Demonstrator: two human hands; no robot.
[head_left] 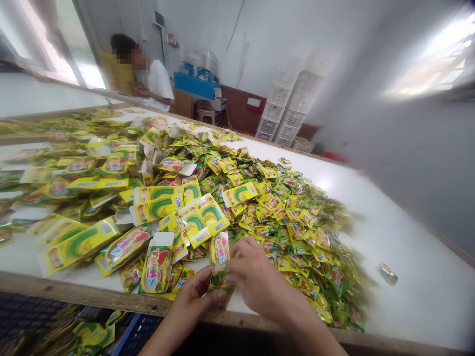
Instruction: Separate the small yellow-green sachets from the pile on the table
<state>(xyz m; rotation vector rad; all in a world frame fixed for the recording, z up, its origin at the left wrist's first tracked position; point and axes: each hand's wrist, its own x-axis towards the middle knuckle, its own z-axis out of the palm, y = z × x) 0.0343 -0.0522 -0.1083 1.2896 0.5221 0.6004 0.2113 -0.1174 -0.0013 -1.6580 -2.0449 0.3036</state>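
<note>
Near the table's front edge, my left hand [196, 302] is closed with its thumb and fingers around a small box [219, 277], partly hidden between the hands. My right hand [252, 272] reaches over the same box from the right, fingers curled down at its top; whatever they pinch is hidden. Just beyond my hands lie flat yellow-green cartons [202, 220]. A carton with a white flap [158, 263] rests to the left of my left hand. A large heap of small shiny sachets [293, 217] spreads beside and beyond my right hand.
More cartons [79, 242] pile up on the left. The white table [415, 291] has a wooden front edge [74, 295]. Below it stands a blue crate [135, 336] with packets. A person [159, 84] sits across the table at the back left. White crates [274, 109] are stacked by the wall.
</note>
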